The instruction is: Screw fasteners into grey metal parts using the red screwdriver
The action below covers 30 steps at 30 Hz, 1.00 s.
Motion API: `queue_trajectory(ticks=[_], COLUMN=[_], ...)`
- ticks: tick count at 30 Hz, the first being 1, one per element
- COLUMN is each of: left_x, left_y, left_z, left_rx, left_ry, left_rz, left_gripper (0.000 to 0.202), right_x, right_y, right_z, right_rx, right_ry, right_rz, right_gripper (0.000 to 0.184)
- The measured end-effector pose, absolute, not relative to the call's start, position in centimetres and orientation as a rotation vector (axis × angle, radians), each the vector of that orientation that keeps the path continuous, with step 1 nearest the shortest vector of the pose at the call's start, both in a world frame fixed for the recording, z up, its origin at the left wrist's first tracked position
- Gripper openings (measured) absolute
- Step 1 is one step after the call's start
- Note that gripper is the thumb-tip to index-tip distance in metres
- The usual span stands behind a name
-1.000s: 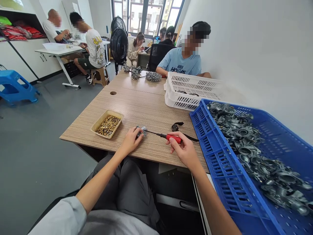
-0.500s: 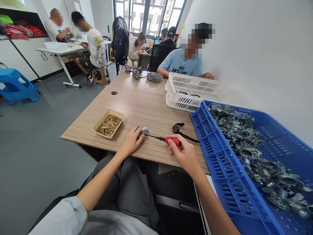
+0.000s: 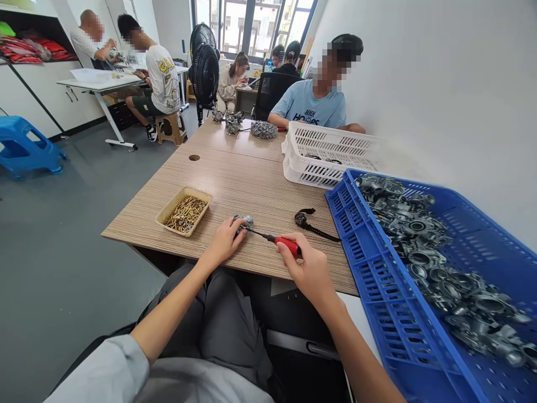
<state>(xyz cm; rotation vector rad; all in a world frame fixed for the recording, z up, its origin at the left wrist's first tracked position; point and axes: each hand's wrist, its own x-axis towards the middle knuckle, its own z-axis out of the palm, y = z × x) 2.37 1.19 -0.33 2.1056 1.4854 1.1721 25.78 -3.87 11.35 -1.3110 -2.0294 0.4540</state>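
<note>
My left hand [image 3: 224, 242] is closed on a small grey metal part [image 3: 245, 221] that rests on the wooden table [image 3: 235, 184]. My right hand [image 3: 305, 269] grips the red handle of a screwdriver [image 3: 282, 241]. The shaft slants up and left, and its tip meets the metal part. A shallow tan tray of brass screws [image 3: 184, 211] sits left of my left hand.
A blue crate [image 3: 380, 291] holding several grey metal castings [image 3: 436, 252] stands at my right. A white crate [image 3: 327, 154] lies behind it. A small black part with a strap [image 3: 310, 223] lies on the table. A person in a blue shirt sits at the far end; others work further back.
My right hand with the screwdriver handle has slid a little left and toward me, so the shaft lies steeper. My left hand stays on the metal part.
</note>
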Motion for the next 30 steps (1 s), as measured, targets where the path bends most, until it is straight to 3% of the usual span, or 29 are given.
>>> queue_trajectory(ticks=[9, 16, 21, 30], left_x=[2.2, 2.0, 2.0, 2.0], left_y=[1.5, 1.5, 1.4, 1.4], left_z=[-1.0, -1.0, -0.8, -1.0], left_rx=[2.046, 2.019, 2.013, 2.02], left_ry=[1.432, 1.421, 1.416, 1.413], left_rz=[1.232, 1.246, 1.255, 1.251], left_gripper=[0.067, 0.058, 0.056, 0.055], right_x=[25.3, 25.9, 25.9, 25.4], right_y=[-4.0, -4.5, -4.5, -4.5], right_z=[11.4, 12.5, 12.3, 11.1], right_rx=[-1.324, -1.347, -1.355, -1.549], right_ry=[-2.021, -2.16, -2.235, -2.156], right_rz=[0.483, 0.414, 0.295, -0.04], right_gripper=[0.024, 0.028, 0.019, 0.033])
